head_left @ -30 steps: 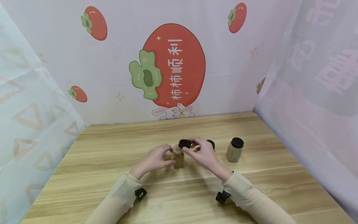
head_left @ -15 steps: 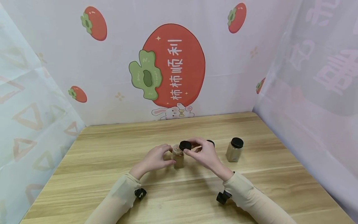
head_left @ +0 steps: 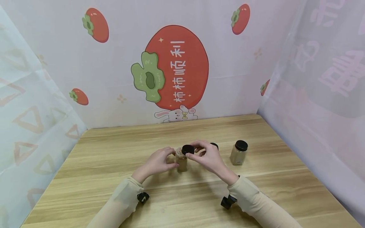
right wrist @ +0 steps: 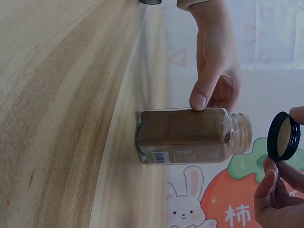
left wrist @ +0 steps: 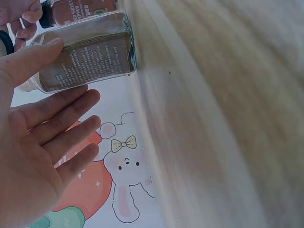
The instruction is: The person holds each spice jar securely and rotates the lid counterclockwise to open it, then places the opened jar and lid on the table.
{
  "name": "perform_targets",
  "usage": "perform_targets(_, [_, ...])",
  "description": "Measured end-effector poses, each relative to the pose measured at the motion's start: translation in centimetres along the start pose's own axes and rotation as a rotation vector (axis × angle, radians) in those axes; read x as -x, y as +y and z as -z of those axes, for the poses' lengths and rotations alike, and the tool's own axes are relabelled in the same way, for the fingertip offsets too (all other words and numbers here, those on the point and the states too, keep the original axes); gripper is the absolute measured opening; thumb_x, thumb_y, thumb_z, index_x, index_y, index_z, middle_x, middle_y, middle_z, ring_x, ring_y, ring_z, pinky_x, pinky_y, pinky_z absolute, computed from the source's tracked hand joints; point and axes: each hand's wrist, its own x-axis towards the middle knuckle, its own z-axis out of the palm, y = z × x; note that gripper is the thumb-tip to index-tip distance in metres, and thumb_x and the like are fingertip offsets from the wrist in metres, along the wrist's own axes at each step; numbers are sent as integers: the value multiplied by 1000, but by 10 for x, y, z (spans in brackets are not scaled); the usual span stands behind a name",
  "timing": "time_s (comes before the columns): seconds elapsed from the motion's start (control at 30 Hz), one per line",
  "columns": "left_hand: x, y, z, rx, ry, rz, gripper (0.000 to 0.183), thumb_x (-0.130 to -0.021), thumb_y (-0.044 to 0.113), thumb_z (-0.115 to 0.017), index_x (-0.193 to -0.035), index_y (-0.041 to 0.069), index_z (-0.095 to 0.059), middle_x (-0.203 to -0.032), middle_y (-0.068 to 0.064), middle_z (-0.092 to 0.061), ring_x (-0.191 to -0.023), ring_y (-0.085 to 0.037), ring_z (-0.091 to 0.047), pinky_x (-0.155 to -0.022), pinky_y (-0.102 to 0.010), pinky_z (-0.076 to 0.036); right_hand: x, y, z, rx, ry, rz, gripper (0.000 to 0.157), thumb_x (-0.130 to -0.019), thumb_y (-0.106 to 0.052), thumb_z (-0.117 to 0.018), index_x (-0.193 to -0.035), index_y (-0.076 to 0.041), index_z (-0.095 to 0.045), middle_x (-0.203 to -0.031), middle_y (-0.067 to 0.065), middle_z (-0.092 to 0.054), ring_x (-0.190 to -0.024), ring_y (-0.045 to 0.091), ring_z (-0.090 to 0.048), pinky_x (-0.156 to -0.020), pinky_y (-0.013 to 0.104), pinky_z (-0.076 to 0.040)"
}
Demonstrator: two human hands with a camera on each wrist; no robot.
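Observation:
A glass spice jar [head_left: 182,164] with brown powder and a pale perforated shaker top stands upright on the table. My left hand [head_left: 158,162] holds it, the thumb [left wrist: 50,51] on one side and the fingers on the other. Between thumb and fingers, my right hand [head_left: 208,157] pinches a black screw lid [head_left: 188,149]. In the right wrist view the lid [right wrist: 283,137] is off the jar, with a gap between it and the threaded neck [right wrist: 241,133]. The lid covers part of the shaker top in the head view.
A closed spice jar [head_left: 239,153] with a black lid stands to the right on the wooden table [head_left: 114,196]. Another black-lidded jar [head_left: 214,146] is mostly hidden behind my right hand; its contents look reddish [left wrist: 80,10] in the left wrist view. A printed cloth [head_left: 114,63] rises behind the table.
The lid in my right hand has shifted slightly and sits a little lower beside the jar's top. My left hand and the jar have barely moved.

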Motion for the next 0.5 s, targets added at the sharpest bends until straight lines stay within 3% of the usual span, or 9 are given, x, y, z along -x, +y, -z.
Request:
perform_targets(0.1, [0, 0, 0, 12, -6, 13, 43, -78, 36, -76, -110, 10, -63, -107, -5, -66, -104, -29, -62, -92, -42, -49, 1, 0, 0, -1, 2, 2, 34, -76, -37, -79, -103, -19, -69, -97, -1, -66, -88, 16, -58, -72, 37, -54])
perform_targets(0.37, [0, -1, -1, 26, -2, 12, 41, -78, 34, -76, -110, 12, -64, -106, -2, -66, -105, -29, -62, -94, -42, -48, 1, -1, 0, -3, 2, 1, 33, -75, -36, -80, -102, -19, -69, -96, -1, -66, -88, 16, -59, -71, 32, -53])
perform_targets(0.5, [0, -1, -1, 26, -3, 9, 41, -78, 34, -76, -109, 11, -64, -105, -3, -66, -104, -28, -63, -93, -42, -48, 0, 0, 0, -4, -7, -3, 32, -75, -35, -79, -101, -19, -69, -94, -1, -67, -88, 15, -59, -72, 36, -53])
